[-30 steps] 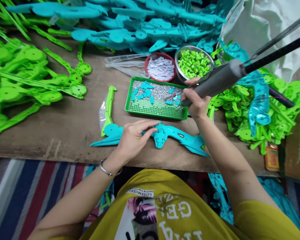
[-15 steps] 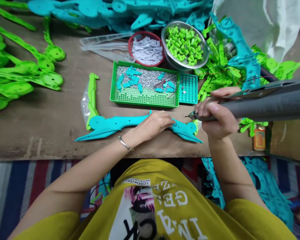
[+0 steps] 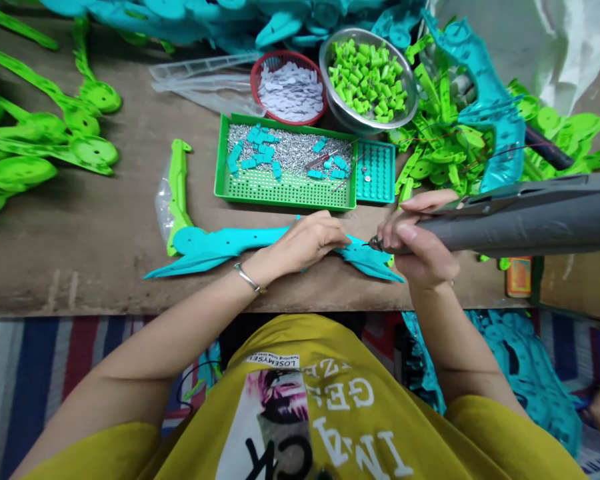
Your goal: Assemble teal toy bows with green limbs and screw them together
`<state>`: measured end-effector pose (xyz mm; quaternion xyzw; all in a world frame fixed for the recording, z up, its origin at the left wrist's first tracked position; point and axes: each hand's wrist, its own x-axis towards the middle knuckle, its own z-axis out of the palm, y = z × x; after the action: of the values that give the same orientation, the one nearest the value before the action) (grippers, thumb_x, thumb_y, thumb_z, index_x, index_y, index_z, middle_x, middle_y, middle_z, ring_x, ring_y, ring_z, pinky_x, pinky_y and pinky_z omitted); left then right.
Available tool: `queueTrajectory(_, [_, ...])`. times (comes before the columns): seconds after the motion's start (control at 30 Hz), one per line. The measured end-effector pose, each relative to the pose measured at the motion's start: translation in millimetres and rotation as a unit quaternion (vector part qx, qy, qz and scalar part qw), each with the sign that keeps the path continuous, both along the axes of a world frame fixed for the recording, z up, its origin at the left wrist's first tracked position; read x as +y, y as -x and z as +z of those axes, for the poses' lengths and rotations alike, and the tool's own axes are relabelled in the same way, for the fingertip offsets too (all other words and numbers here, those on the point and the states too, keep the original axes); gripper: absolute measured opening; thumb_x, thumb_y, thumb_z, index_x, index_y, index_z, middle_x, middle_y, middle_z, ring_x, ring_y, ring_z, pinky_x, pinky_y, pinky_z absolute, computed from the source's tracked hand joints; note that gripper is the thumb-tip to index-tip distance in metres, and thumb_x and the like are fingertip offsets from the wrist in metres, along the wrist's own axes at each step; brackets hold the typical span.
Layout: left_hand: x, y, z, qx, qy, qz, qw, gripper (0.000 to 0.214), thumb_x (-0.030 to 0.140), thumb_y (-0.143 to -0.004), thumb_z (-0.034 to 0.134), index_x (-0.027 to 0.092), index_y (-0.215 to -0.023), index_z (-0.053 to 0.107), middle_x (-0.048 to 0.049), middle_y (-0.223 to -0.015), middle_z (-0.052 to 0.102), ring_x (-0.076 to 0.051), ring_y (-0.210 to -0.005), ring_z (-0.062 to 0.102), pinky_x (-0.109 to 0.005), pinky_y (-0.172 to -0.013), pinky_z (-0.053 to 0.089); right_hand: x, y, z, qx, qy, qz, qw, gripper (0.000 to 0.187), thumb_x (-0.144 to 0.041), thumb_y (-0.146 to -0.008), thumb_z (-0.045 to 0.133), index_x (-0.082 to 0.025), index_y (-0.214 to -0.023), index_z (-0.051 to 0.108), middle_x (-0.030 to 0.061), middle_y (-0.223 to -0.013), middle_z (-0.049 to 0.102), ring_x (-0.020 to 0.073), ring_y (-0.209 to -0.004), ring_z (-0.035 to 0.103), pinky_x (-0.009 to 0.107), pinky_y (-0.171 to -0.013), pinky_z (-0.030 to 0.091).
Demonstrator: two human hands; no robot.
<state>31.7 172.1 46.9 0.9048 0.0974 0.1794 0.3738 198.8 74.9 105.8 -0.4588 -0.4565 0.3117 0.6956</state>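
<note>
A long blue plastic part [image 3: 215,248] with pointed ends lies across the bench, joined at its left end to an upright lime-green arm [image 3: 179,187]. Over the right half of the blue part, my left hand [image 3: 314,243] is closed, its fingertips pressed down onto it; anything small between them is hidden. My right hand [image 3: 423,247] is wrapped round a grey electric screwdriver [image 3: 525,215]. The screwdriver's thin bit points left, at the right end of the blue part, close to my left fingertips. Whether the bit touches the part, I cannot tell.
Behind the part stands a green tray [image 3: 285,199] of screws and small blue pieces, beside a teal studded tray [image 3: 380,175]. Farther back are a red basket [image 3: 254,87] of white pieces and a metal bowl [image 3: 327,100] of green pieces. Green parts [image 3: 95,153] lie piled left.
My right hand has brought the screwdriver left and slightly down, so its bit is now over the blue part's right end. My left hand stays on the part. The view has shifted slightly.
</note>
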Motion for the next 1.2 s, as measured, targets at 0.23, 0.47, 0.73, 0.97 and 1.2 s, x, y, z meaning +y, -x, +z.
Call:
queueTrajectory(0.23, [-2.1,1.2,3.2,0.019,-0.025,0.003,0.999,0.026,0.023,-0.102,0.052,0.02,-0.098,0.078,-0.0065,-0.089,0.073,-0.018,-0.081,0.058,-0.029,-0.072,0.045,-1.5,-0.7,0.6,-0.005,0.0,0.005,1.0,0.021,-0.038,-0.08,0.078,-0.03,-0.097,0.068,-0.0077,-0.053,0.052,0.0133,-0.041,0.051,0.031,-0.043,0.045])
queueTrajectory(0.47, [-2.8,0.7,-3.4,0.025,-0.037,0.023,0.999,0.021,0.022,-0.099,0.056,0.021,-0.097,0.077,-0.0062,-0.088,0.07,-0.018,-0.084,0.056,-0.03,-0.073,0.045,-2.6,-0.8,-1.8,-0.05,0.035,-0.019,0.998,0.024,-0.05,-0.08,0.075,-0.035,-0.094,0.065,-0.0071,-0.051,0.048,0.0156,-0.04,0.048,0.034,-0.043,0.043])
queueTrajectory(0.73, [-6.2,1.7,-6.2,0.013,-0.029,0.04,0.999,0.019,0.021,-0.098,0.057,0.017,-0.096,0.076,-0.007,-0.09,0.067,-0.017,-0.083,0.061,-0.028,-0.071,0.046,-0.2,0.0,-4.3,-0.066,0.046,-0.023,0.996,0.026,-0.055,-0.08,0.073,-0.036,-0.095,0.063,-0.0061,-0.051,0.048,0.0173,-0.041,0.049,0.036,-0.046,0.045])
queueTrajectory(0.97, [-6.0,0.4,-5.6,-0.004,-0.02,0.045,0.999,0.013,0.019,-0.096,0.061,0.019,-0.094,0.075,-0.0039,-0.087,0.073,-0.017,-0.083,0.066,-0.027,-0.072,0.048,2.1,5.0,-5.1,-0.059,0.051,-0.022,0.997,0.028,-0.055,-0.079,0.075,-0.036,-0.096,0.063,-0.0055,-0.052,0.05,0.0192,-0.043,0.053,0.037,-0.045,0.046])
queueTrajectory(1.2, [-31.8,15.1,2.0,0.067,-0.28,0.048,0.956,0.025,0.025,-0.103,0.05,0.018,-0.116,0.071,-0.0049,-0.106,0.076,-0.022,-0.104,0.064,-0.046,-0.106,0.044,6.9,5.0,-2.6,-0.023,0.009,0.008,1.0,0.022,-0.04,-0.078,0.078,-0.033,-0.096,0.069,-0.0074,-0.052,0.053,0.0139,-0.041,0.05,0.031,-0.042,0.042])
